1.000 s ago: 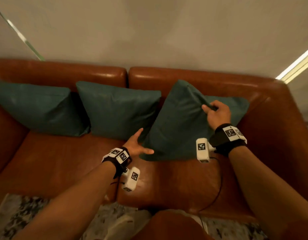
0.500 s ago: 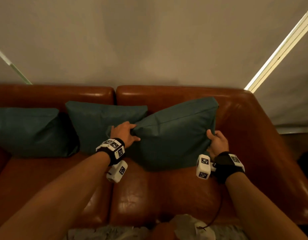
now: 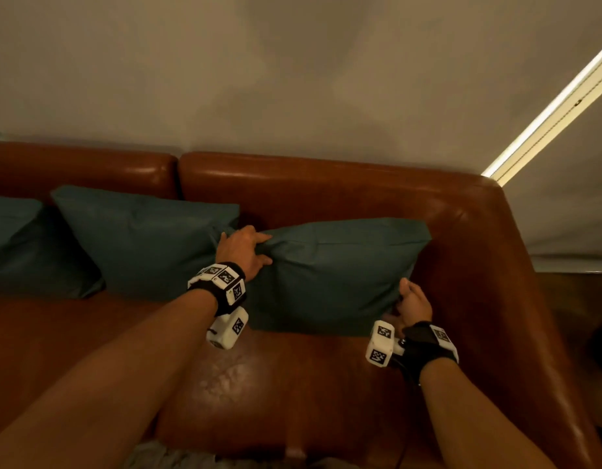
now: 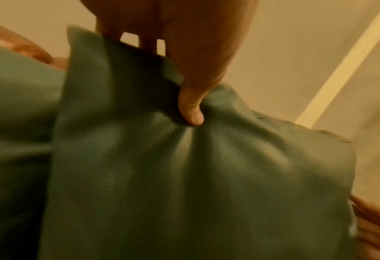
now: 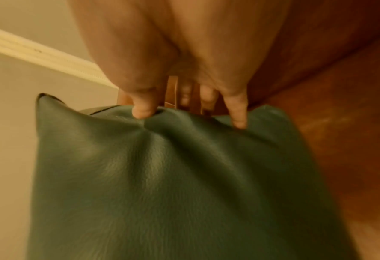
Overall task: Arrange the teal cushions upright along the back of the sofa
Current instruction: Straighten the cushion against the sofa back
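Observation:
Three teal cushions lean on the brown leather sofa (image 3: 343, 184). The right cushion (image 3: 333, 275) stands upright on the seat against the backrest. My left hand (image 3: 247, 250) grips its upper left corner, thumb pressed into the front (image 4: 191, 112). My right hand (image 3: 411, 299) pinches its right edge low down, fingers curled over the seam (image 5: 143, 109). The middle cushion (image 3: 143, 238) stands upright just left of my left hand. A third cushion (image 3: 18, 245) sits at the far left, cut by the frame edge.
The sofa's right arm (image 3: 516, 299) rises close beside my right hand. A plain wall (image 3: 292, 79) runs behind the backrest, with a pale trim strip (image 3: 546, 113) at the right. Bare seat leather (image 3: 275, 377) lies in front of the cushions.
The right cushion went from tilted on its corner to square and upright against the backrest. My left hand reached in and took its left corner; my right hand slid down its right edge.

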`<state>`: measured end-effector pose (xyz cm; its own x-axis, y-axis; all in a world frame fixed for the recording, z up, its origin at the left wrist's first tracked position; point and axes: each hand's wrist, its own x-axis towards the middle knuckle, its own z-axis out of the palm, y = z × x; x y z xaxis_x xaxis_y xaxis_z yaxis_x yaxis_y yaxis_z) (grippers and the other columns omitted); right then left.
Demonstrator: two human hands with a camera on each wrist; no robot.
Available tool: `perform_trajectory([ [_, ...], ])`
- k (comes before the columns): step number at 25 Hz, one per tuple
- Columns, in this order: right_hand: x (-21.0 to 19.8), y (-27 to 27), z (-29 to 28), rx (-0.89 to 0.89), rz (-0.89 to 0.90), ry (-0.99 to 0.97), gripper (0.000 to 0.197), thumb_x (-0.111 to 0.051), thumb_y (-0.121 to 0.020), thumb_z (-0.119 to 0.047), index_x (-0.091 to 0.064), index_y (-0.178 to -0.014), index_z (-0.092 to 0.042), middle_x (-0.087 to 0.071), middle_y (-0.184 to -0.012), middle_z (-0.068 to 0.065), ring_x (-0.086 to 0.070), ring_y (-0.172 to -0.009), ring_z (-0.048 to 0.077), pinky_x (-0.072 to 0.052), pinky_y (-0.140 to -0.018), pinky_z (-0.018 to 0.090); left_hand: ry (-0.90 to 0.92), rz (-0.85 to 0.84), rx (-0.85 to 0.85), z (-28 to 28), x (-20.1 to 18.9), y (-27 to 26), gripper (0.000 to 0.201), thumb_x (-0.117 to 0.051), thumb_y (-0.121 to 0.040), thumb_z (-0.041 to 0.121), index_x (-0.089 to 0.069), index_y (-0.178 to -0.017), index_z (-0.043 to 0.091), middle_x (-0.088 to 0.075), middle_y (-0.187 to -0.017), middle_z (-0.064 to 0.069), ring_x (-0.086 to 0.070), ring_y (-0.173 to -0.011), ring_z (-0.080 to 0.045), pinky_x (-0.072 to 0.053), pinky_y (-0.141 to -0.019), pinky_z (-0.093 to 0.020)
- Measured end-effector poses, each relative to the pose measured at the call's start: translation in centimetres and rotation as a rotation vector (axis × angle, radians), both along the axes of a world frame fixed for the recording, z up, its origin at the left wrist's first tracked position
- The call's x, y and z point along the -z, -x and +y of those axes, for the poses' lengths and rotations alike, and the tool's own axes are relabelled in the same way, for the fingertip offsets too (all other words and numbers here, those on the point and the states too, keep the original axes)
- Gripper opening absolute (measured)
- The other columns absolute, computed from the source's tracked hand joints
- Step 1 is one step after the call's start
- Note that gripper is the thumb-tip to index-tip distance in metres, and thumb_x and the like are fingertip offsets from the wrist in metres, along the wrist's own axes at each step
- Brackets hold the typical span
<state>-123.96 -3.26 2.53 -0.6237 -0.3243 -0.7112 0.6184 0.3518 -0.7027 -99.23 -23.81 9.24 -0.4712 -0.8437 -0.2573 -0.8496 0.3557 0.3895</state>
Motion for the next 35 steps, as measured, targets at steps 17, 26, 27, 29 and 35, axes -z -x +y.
perform_trajectory([
  [17,15.4,0.2,-1.1,0.143,-0.624,0.088,0.103,-0.035,-0.058,-0.094,-0.035,-0.143,-0.035,-0.027,-0.154,0.019,-0.043,-0.126,0.048,-0.046,-0.092,0.065,-1.118,1.012,-1.414,7.8,19.3,2.4,0.105,-0.044,-0.066,0.086,-0.031,-0.147,0.020,-0.042,-0.148,-0.018,-0.059,-0.107,-0.040,-0.053,-0.082,-0.051],
  [26,17.7,1.2,-4.9,0.060,-0.578,0.224,0.101,-0.029,-0.063,-0.092,-0.039,-0.141,-0.029,-0.040,-0.148,0.011,-0.052,-0.112,0.040,-0.041,-0.099,0.065,-1.096,1.112,-1.314,3.7,23.2,4.0,0.092,-0.023,-0.077,0.083,-0.025,-0.150,0.027,-0.029,-0.158,-0.010,-0.037,-0.136,-0.044,-0.045,-0.091,-0.059],
  [27,17.7,1.0,-4.8,0.048,-0.572,0.216,0.101,-0.029,-0.063,-0.092,-0.039,-0.141,-0.030,-0.044,-0.143,0.011,-0.053,-0.111,0.039,-0.041,-0.099,0.064,-1.105,1.100,-1.300,3.5,23.2,3.9,0.094,-0.023,-0.076,0.084,-0.025,-0.150,0.027,-0.029,-0.158,-0.010,-0.038,-0.136,-0.044,-0.046,-0.089,-0.058],
  [29,17.7,1.0,-4.8,0.012,-0.566,0.155,0.099,-0.027,-0.066,-0.091,-0.037,-0.142,-0.029,-0.046,-0.131,0.008,-0.052,-0.114,0.040,-0.041,-0.100,0.062,-1.117,1.087,-1.282,3.4,23.7,3.5,0.096,-0.022,-0.074,0.085,-0.025,-0.150,0.027,-0.031,-0.157,-0.011,-0.038,-0.136,-0.044,-0.047,-0.084,-0.056],
  [35,15.9,4.5,-1.9,-0.204,-0.097,-0.216,0.056,-0.053,-0.091,-0.042,-0.037,-0.143,-0.028,-0.049,-0.142,0.007,-0.056,-0.110,0.026,-0.045,-0.083,0.042,-0.940,1.004,-1.172,4.2,22.4,0.4,0.088,-0.053,-0.075,0.072,-0.029,-0.149,0.032,-0.041,-0.152,-0.006,-0.052,-0.124,-0.033,-0.056,-0.072,-0.047],
])
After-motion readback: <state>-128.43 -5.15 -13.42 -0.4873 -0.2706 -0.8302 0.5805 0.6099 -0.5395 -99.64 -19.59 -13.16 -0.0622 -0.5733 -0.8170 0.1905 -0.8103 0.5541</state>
